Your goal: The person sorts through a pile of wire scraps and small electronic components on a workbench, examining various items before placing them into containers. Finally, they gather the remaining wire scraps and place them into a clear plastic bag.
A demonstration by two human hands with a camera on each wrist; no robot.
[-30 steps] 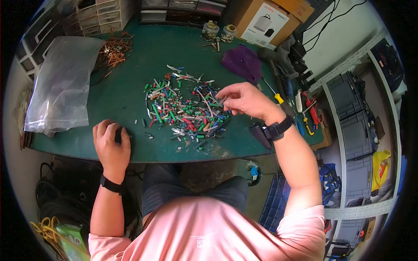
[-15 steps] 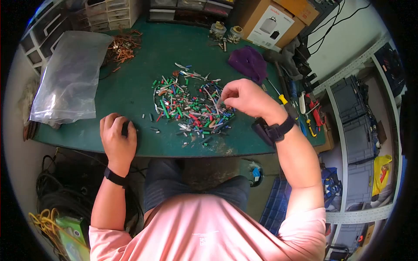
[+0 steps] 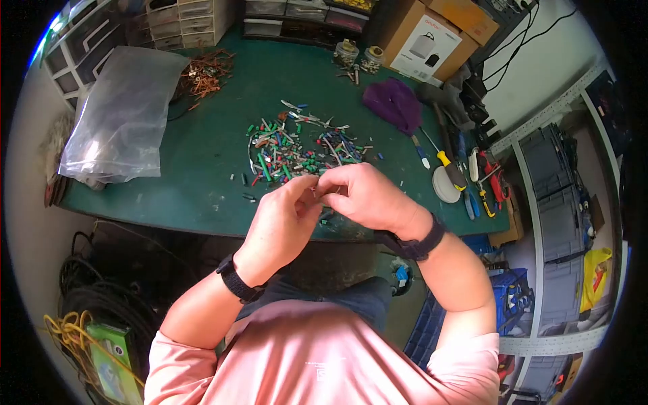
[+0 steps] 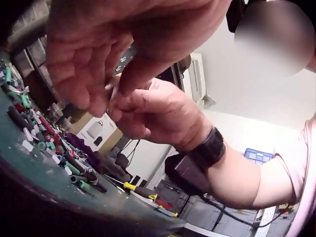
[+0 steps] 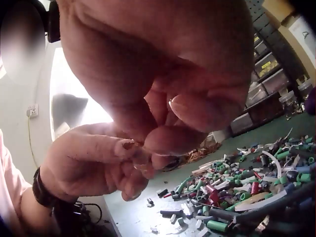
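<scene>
Both hands meet above the front edge of the green table, before a pile of cut wire insulation in green, red, blue, grey and white. My left hand is raised with thumb and fingers bent together. Opposite it, my right hand pinches with thumb and forefinger, its fingertips right at the left hand's. Between the fingertips is a small thin scrap, mostly hidden by the fingers; I cannot tell its exact kind. A reddish-brown speck shows on the left hand in the right wrist view.
A clear plastic bag lies at the left, beside a heap of copper wire. Toward the right are a purple cloth, a yellow-handled screwdriver, a white disc and red pliers. Small jars stand behind.
My right hand has come back from the pile's right side toward me. My left hand has lifted off the table's front left and moved right to meet it. The head view has shifted slightly.
</scene>
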